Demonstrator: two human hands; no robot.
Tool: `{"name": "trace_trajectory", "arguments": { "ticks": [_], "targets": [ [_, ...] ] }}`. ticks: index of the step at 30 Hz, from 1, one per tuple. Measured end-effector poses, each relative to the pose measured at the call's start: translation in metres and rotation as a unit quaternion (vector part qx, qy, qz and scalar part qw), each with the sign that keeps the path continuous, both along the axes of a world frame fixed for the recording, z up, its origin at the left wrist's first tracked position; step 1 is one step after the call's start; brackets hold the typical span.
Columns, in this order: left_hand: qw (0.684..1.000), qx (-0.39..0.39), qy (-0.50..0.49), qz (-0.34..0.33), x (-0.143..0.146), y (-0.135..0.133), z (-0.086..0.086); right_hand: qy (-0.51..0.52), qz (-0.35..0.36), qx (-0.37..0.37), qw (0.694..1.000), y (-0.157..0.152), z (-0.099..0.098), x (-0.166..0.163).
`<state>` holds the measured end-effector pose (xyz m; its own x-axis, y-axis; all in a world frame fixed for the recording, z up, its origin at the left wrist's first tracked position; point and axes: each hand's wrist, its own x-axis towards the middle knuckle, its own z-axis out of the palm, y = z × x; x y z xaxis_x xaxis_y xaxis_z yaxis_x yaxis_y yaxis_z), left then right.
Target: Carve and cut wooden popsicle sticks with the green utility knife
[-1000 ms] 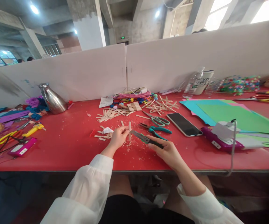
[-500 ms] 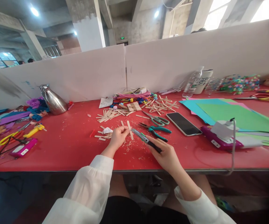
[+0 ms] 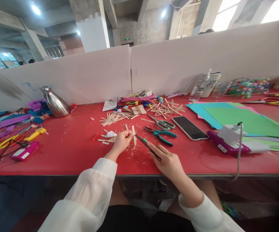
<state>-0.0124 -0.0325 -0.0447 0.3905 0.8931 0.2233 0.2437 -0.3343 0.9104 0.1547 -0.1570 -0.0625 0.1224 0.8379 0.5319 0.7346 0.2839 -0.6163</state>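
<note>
Between the thumb and fingers of my left hand [image 3: 123, 141] is a pale wooden craft stick [image 3: 133, 131], held nearly upright. My right hand [image 3: 167, 159] is closed around the dark handle of a utility knife [image 3: 151, 149]. Its blade end reaches the stick close to my left fingertips; whether it cuts in cannot be made out. Another stick [image 3: 127, 127] shows just behind my left fingers. Wood shavings [image 3: 131, 152] are scattered on the red table below. Left of my left hand lie several short sticks [image 3: 103, 140] and a crumpled white piece [image 3: 110, 134].
Teal-handled pliers [image 3: 162, 137], scissors [image 3: 165, 124] and a phone [image 3: 190, 128] lie right of the hands. Piles of craft sticks [image 3: 112, 119] are behind. A steel jug [image 3: 56, 103] stands at left; coloured paper [image 3: 245, 119] and a purple power strip [image 3: 226, 146] lie at right.
The knife has turned, so its silvery blade side shows less and a darker edge faces me. My right hand has shifted slightly left; my left hand keeps its hold on the stick.
</note>
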Motion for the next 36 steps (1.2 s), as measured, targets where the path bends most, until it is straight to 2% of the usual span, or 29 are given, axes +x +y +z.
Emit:
{"name": "trace_trajectory", "arguments": {
  "ticks": [6,13,17,22,27,32,36],
  "targets": [
    [1.0,0.015,-0.013,-0.003,0.0,-0.002,0.004,0.108,0.036,-0.058,0.992,0.003,0.011,0.009],
    [0.999,0.007,-0.044,-0.017,0.003,-0.006,0.009,0.257,0.071,-0.15,0.952,0.009,0.017,0.017],
    [0.999,0.005,-0.049,-0.012,0.003,-0.005,0.007,0.298,0.078,-0.175,0.935,0.01,0.017,0.015],
    [0.998,-0.01,-0.063,0.004,0.004,-0.004,0.004,0.277,0.065,-0.175,0.943,0.007,0.023,0.012],
    [0.992,-0.077,-0.1,-0.004,0.009,-0.003,0.008,0.225,0.04,-0.132,0.965,0.007,0.025,0.011],
    [0.981,-0.161,-0.109,-0.026,0.011,0.004,0.021,0.155,0.016,-0.081,0.984,0.006,0.025,0.012],
    [0.974,-0.199,-0.09,-0.056,0.011,0.011,0.036,0.093,-0.011,-0.051,0.994,0.003,0.022,0.012]
  ]
}}
